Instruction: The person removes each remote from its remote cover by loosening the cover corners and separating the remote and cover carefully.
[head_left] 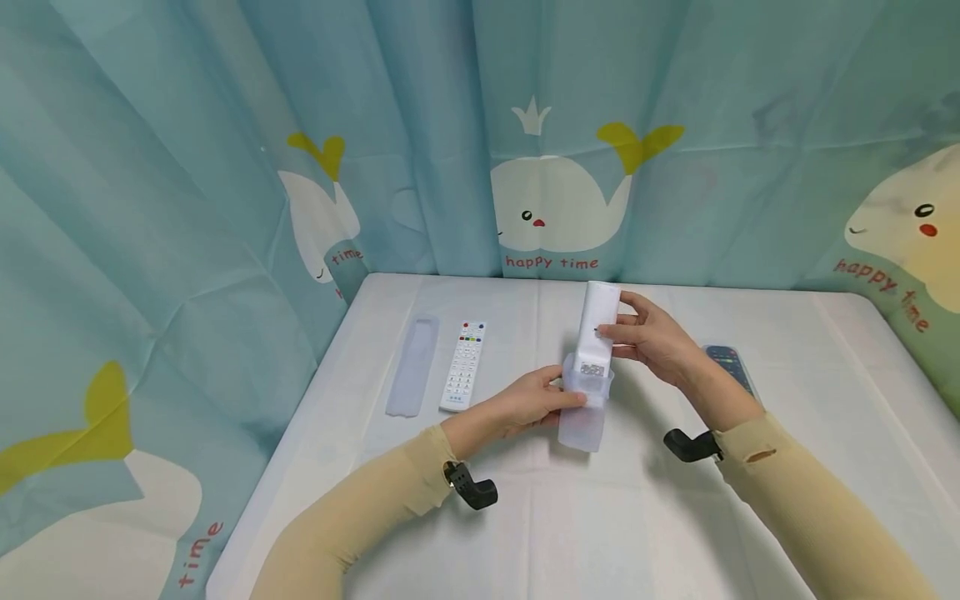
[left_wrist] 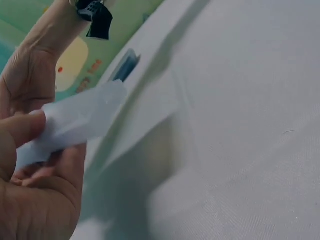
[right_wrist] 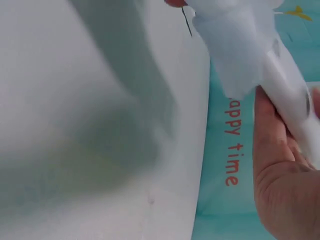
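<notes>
At the lower centre of the frame, the left hand point(head_left: 531, 400) pinches a soft cover point(head_left: 581, 429) between thumb and fingers. Pressing there probably flattens the opening, so the remote point(head_left: 599, 307) could snag on the rim or bunch the film; pulling hard against that snag might tear it. If the pinch slackened, thin film like this would likely slide along with the remote.

A little farther up, the right hand point(head_left: 651, 337) grips the remote's upper part, one digit across the face towards the camera and the others by its right edge. The plastic looks smooth, so a sudden give could let it slip and drop onto the table point(head_left: 495, 533).

The cover is milky and see-through; its lower end hangs flat below the left fingers, and its loose rim flares round the remote's lower end. The remote, just right of centre, is held up at a slight tilt: white, plain and slender, with a small dark mark and a grey printed patch near the rim. No buttons show on this side.

Beyond, left of centre, lie a second cover point(head_left: 412, 367) and a button-studded remote point(head_left: 463, 367). A dark remote point(head_left: 726, 362) sits right of centre, partly hidden by the right arm. Behind hangs a blue curtain point(head_left: 420, 83) with whales.
</notes>
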